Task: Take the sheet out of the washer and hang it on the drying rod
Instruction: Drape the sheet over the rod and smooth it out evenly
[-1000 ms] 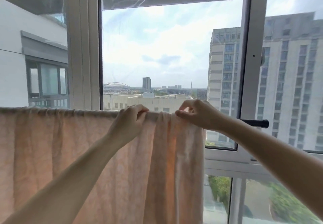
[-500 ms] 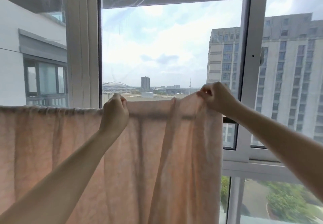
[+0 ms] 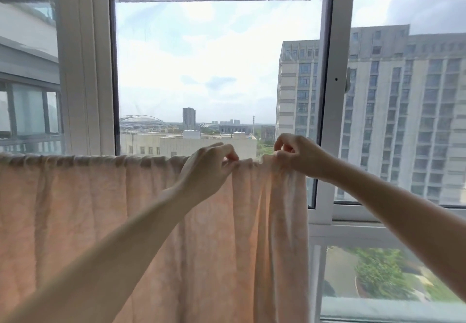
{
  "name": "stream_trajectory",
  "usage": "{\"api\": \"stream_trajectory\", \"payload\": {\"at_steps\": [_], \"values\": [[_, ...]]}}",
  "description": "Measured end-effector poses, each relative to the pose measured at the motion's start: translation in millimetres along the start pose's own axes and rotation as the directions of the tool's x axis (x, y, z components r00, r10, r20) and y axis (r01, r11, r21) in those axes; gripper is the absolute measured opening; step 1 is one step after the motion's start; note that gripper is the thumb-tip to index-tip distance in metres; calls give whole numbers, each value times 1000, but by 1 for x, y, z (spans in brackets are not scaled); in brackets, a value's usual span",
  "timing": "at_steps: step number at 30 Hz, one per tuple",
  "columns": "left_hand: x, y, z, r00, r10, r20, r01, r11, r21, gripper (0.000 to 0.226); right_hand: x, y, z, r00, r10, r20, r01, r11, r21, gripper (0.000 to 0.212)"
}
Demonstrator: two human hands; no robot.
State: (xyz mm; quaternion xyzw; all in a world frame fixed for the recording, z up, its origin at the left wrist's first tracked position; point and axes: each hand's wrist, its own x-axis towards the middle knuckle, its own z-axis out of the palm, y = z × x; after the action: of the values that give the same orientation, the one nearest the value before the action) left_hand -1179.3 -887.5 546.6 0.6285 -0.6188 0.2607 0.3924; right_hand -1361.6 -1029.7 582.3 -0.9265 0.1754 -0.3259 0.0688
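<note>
Both hands reach up to the top fold of the sheet [image 3: 126,221], close together near its right end. The left hand [image 3: 209,169] pinches the gathered fabric with curled fingertips; the right hand [image 3: 297,156] likewise grips a bunch of cloth just beside it. Pale peach and crinkled, the sheet hangs in loose vertical folds in front of the window [image 3: 85,70], draped over what is probably the rod, hidden beneath the fabric.
</note>
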Motion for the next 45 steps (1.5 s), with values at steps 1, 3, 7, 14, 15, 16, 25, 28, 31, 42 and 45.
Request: {"api": "stream_trajectory", "payload": {"at_steps": [1,3,7,14,15,16,25,28,31,42,45], "values": [[1,-2,0,1000,-11,-16,11,1000,-14,7,-3,2,-2,1000,18,18,-19,1000,18,5],[3,-6,-1,999,-30,-37,29,999,-29,7,-9,7,-6,999,26,44,-27,999,26,13],[6,-14,-3,997,-53,-54,53,999,1,10,-18,19,-11,998,18,58,-15,998,-58,9],[13,-17,-1,990,-57,-126,61,998,29,8,-21,26,-20,988,57,-144,-65,997,-50,15],[17,-19,-4,986,-64,-157,70,997,33,7,-18,25,-24,978,63,-199,-71,997,-32,15],[22,-22,-8,979,-78,-186,86,996,36,7,-13,23,-28,965,74,-253,-77,997,-3,15],[22,8,8,1000,16,14,-16,1000,8,11,20,8,5,991,9,-132,-17,998,-63,13],[15,16,19,993,79,83,-77,997,-24,11,16,8,10,989,71,-127,-72,997,-7,9],[20,3,21,1000,1,26,0,998,-61,4,7,14,-3,969,204,-141,-192,977,95,19],[55,-6,22,967,-254,-17,254,962,105,13,3,30,-26,979,173,110,-190,967,169,42],[55,3,24,947,-319,39,300,923,242,15,4,39,-28,990,94,101,-118,955,270,39]]}}
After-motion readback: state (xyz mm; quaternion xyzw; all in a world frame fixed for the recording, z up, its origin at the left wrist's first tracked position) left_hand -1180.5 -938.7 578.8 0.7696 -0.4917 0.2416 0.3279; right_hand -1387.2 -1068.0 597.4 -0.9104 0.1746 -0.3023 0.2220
